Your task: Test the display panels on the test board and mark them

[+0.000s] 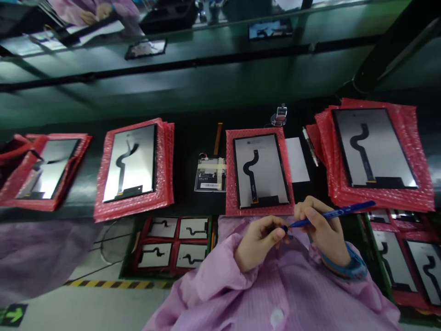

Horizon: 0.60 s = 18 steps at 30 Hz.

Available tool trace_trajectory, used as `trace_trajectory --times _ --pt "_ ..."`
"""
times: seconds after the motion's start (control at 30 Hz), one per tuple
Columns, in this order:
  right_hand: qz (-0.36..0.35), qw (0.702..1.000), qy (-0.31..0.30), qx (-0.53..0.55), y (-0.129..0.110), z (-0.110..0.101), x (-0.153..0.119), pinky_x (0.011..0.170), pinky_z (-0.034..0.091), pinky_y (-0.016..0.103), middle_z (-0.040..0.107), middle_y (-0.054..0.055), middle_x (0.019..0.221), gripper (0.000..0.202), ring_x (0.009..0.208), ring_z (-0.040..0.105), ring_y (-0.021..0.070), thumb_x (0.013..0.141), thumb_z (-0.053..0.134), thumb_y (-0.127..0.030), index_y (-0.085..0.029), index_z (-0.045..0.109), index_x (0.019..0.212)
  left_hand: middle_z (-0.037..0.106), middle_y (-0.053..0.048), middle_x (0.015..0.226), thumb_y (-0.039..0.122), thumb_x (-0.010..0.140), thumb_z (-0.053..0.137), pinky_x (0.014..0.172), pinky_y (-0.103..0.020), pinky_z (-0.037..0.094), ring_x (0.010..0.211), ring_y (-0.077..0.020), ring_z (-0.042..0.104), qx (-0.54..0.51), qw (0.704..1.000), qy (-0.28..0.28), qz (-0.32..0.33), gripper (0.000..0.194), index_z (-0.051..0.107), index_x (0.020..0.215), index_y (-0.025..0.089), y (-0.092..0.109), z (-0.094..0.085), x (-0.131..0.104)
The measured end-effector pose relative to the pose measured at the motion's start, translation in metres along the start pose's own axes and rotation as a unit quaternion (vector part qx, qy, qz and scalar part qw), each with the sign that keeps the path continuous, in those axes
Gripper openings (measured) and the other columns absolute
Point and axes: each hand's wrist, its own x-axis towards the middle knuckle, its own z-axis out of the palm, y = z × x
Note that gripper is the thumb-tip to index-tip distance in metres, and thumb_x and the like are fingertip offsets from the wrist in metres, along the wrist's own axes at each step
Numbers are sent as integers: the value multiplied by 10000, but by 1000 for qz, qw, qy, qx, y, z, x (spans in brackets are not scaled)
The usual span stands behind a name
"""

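Note:
My right hand (325,232) is closed around a blue marker (351,209), whose back end points up to the right. Its tip meets a small dark blue piece, apparently the marker's cap (284,228), pinched in the fingers of my left hand (258,241). Both hands are over my lap, at the near edge of the bench. Just beyond them lies an LCD panel (270,177) with a curved black flex cable (251,170), resting on pink bubble wrap (230,202).
Stacks of bubble-wrapped panels lie at right (375,151) and left (132,161). Between them are a small taped module (211,174), a metal stand (279,116), white paper (297,158) and a white pen (310,147). Green crates (129,257) of panels sit below the bench. A co-worker's hands (96,14) show at top.

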Motion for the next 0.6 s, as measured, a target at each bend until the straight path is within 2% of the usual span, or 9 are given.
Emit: trace_trajectory --times 0.13,0.2,0.27,0.33,0.43,0.53,0.6 --pt "-8 996 -48 -74 1 9 2 507 320 250 436 -28 660 377 563 391 99 1012 479 -415 -201 525 705 613 -9 689 600 852 695 521 -196 370 540 -70 468 -35 999 -12 31 499 586 1005 138 -1 -3 0" --pt "-13 992 -51 -111 5 17 2 530 365 252 476 -16 735 340 610 421 114 1025 428 -440 -219 555 799 606 8 698 565 876 689 522 -192 365 544 -71 475 -45 998 -13 53 498 527 1118 160 -2 -2 1" --pt "-18 989 -47 -136 9 24 2 584 437 256 536 0 860 273 691 492 130 1038 389 -439 -252 573 962 600 19 722 552 892 679 564 -205 401 575 -81 500 -44 996 0 80 567 447 1257 186 -4 -1 1" --pt "-33 986 -59 -150 12 30 2 713 507 275 574 19 989 248 821 564 149 1047 365 -423 -281 557 1117 601 11 769 561 898 666 622 -233 443 620 -95 525 -34 994 17 103 663 373 1374 205 -3 -1 2" --pt "-62 979 -106 -160 11 35 4 894 512 309 597 49 1118 314 1005 590 177 1059 315 -404 -294 514 1275 587 3 785 586 894 652 630 -259 459 634 -115 523 -13 994 16 109 814 271 1511 216 2 -3 0" --pt "-77 969 -168 -165 5 36 11 936 505 319 605 60 1182 365 1052 595 186 1062 300 -404 -296 484 1358 546 14 731 604 901 625 620 -270 472 629 -137 523 1 995 -1 98 922 163 1592 207 11 -6 -2" --pt "-82 962 -198 -172 2 37 17 931 505 322 617 63 1167 388 1017 602 188 1059 304 -425 -287 493 1368 528 21 720 605 906 614 618 -267 482 606 -132 511 -2 996 -1 90 951 116 1613 210 15 -8 -2"
